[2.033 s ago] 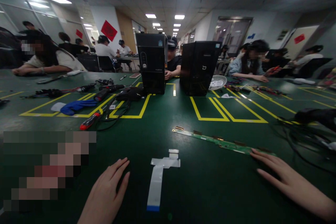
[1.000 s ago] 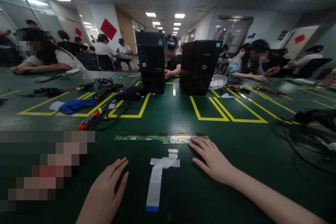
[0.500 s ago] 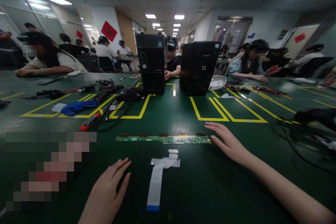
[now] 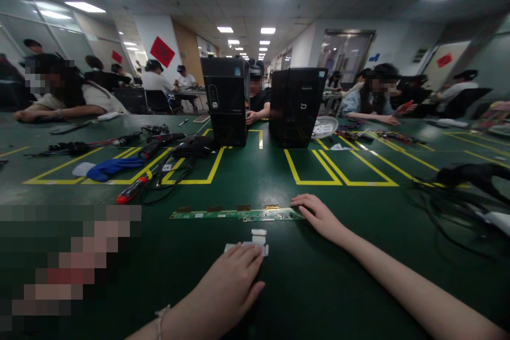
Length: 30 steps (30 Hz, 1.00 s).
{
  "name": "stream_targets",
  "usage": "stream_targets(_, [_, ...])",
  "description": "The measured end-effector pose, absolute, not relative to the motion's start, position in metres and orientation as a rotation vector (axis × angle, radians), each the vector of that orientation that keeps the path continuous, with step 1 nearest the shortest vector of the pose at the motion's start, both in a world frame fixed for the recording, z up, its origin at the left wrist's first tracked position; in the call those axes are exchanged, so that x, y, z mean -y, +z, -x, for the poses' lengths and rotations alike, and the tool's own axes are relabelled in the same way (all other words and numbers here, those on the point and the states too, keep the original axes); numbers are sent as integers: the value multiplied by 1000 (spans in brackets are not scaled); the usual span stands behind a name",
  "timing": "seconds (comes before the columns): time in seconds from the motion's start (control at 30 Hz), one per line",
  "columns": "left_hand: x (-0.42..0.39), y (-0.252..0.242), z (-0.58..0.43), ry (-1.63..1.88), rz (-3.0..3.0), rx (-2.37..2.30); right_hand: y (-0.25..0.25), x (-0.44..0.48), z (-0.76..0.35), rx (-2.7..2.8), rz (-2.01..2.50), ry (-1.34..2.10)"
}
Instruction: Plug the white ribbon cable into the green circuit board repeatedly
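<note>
A long, narrow green circuit board with several brown flexible tabs along its far edge lies flat on the table. My right hand reaches over the board's right end, fingers stretched out and hiding that end; whether they touch it I cannot tell. Nearer to me, my left hand spreads palm down over a white flat ribbon cable, its thumb apart from the fingers. Only the cable's far part with the connector shows; the long strip is hidden beneath the hand.
Two black computer towers stand on the green table, a person behind them. At left lie a red-and-black screwdriver, a blue glove and cables. Black cables are at right, a white basket beyond. Yellow tape marks the tabletop.
My left hand has moved right, from beside the ribbon cable to over it. My right hand has shifted left onto or above the board's right end. The view has tilted slightly.
</note>
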<state>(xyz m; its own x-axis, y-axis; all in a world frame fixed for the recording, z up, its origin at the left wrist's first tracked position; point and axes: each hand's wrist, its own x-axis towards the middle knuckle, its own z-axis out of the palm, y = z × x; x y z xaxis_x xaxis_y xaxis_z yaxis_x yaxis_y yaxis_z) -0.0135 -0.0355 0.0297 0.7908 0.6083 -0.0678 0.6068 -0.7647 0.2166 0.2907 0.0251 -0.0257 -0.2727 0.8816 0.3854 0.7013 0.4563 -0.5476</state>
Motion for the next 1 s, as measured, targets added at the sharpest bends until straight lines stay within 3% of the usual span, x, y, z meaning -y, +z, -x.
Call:
stream_targets(0.57, [12,2,-8,355,-2760,-747,-30,-28,-289,2148,1290,246])
stream_targets(1.0, [1,-2,-1,199,-2757,-705,-15,-10,-274,2492,1202,240])
